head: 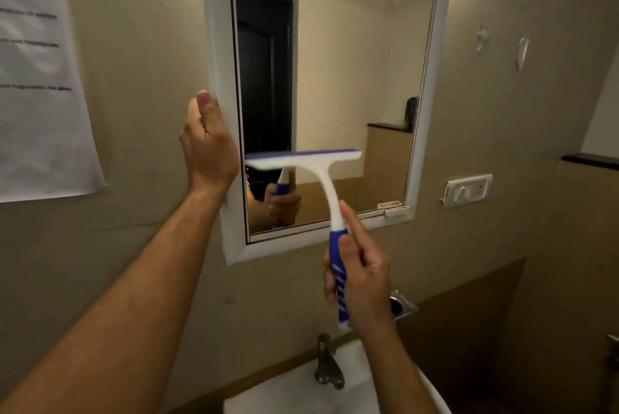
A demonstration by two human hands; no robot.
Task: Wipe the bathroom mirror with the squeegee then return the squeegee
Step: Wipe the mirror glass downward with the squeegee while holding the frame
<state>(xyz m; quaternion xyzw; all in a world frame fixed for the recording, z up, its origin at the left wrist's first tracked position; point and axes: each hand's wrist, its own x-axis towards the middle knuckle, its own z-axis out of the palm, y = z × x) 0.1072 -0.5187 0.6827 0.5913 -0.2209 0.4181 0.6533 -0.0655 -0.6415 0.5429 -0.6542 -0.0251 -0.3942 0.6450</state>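
A white-framed mirror (351, 79) hangs on the beige wall. My right hand (360, 273) grips the blue-and-white handle of a squeegee (315, 166). Its blade lies flat against the lower left part of the glass, roughly level. My left hand (206, 142) holds the left edge of the mirror frame, thumb up along the frame. The mirror reflects the handle and my gripping hand below the blade.
A white basin (301, 390) with a metal tap (326, 363) sits below. A printed paper sheet (40, 79) hangs on the left wall. A switch plate (469, 189) and wall hooks (521, 52) are on the right. A metal fitting (402, 306) sticks out behind my right hand.
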